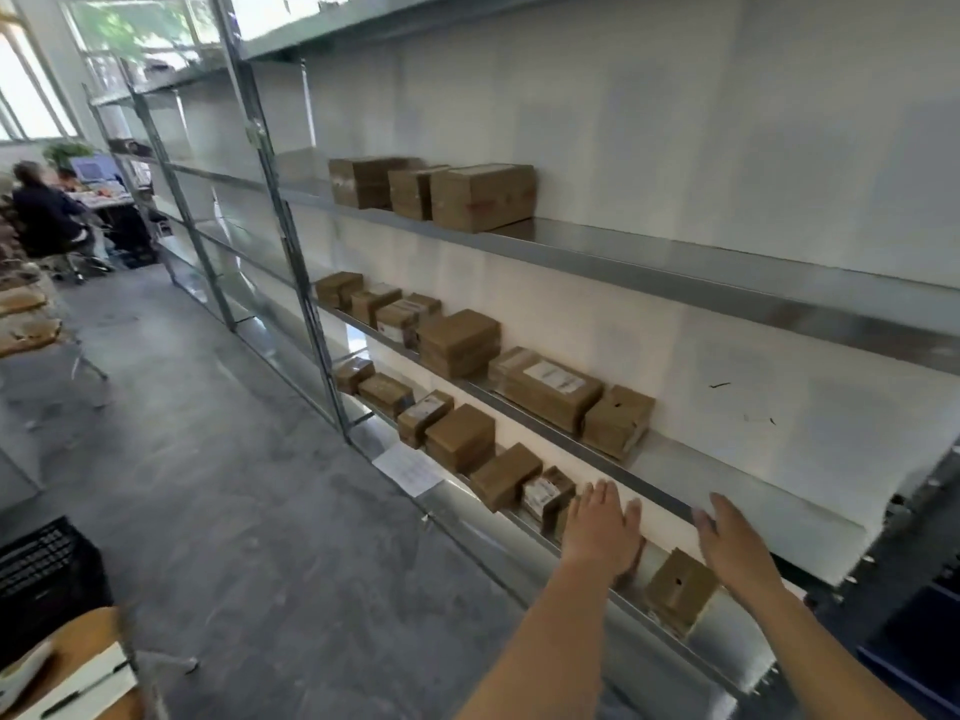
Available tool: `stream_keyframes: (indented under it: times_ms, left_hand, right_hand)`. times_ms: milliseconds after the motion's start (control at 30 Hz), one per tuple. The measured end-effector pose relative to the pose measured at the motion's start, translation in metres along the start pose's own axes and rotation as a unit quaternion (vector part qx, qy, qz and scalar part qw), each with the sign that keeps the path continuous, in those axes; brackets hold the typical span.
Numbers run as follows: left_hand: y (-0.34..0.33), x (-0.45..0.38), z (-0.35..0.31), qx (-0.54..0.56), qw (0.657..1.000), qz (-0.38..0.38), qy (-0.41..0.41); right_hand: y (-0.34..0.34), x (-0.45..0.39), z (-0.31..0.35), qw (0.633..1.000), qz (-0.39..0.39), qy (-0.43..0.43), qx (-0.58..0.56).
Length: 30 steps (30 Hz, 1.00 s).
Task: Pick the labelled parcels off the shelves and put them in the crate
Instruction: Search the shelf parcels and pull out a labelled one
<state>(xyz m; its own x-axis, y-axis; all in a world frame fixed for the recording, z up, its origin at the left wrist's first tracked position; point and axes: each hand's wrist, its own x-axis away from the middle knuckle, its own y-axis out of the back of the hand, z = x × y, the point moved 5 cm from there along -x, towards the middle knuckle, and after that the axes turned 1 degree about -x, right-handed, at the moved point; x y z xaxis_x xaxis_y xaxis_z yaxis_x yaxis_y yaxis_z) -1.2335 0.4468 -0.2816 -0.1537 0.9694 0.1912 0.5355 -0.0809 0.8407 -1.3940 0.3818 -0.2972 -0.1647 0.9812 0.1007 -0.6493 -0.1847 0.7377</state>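
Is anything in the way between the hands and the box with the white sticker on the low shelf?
Nothing visible blocks it. The left hand is open right beside the labelled parcel, and the right hand hovers open above the bottom shelf.

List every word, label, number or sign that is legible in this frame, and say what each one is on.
No text can be read.
White label on the long parcel, middle shelf: print too blurred.
White label on the small parcel beside the left hand: blurred.
Labels on the parcels further left: too small.
White sheet on the lowest shelf's edge: faint, unreadable.
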Motion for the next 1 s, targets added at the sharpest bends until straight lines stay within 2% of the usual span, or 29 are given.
stream_keyframes:
  times_ms: [133, 367, 567, 667, 800, 1000]
  left_hand:
    - [0.018, -0.057, 0.002, -0.006, 1.0, -0.014, 0.015]
    - [0.025, -0.139, 0.019, -0.04, 0.999, 0.013, 0.016]
    - [0.016, -0.204, 0.039, 0.034, 0.999, 0.032, 0.029]
    - [0.011, -0.231, 0.054, 0.022, 0.998, 0.051, 0.033]
    - [0.006, -0.247, 0.064, 0.009, 0.997, 0.063, 0.04]
    - [0.01, -0.248, 0.064, 0.081, 0.993, 0.05, 0.069]
  right_hand:
    - [0.003, -0.069, 0.02, 1.0, -0.001, 0.017, 0.013]
    - [-0.012, -0.153, 0.029, 0.999, 0.016, 0.015, 0.032]
    - [-0.023, -0.215, 0.036, 1.0, 0.007, -0.016, 0.016]
    - [-0.034, -0.24, 0.046, 1.0, 0.007, -0.023, 0.005]
    - [-0.052, -0.27, 0.057, 1.0, 0.014, -0.021, 0.009]
    - [-0.063, -0.303, 0.06, 0.996, 0.061, -0.011, 0.059]
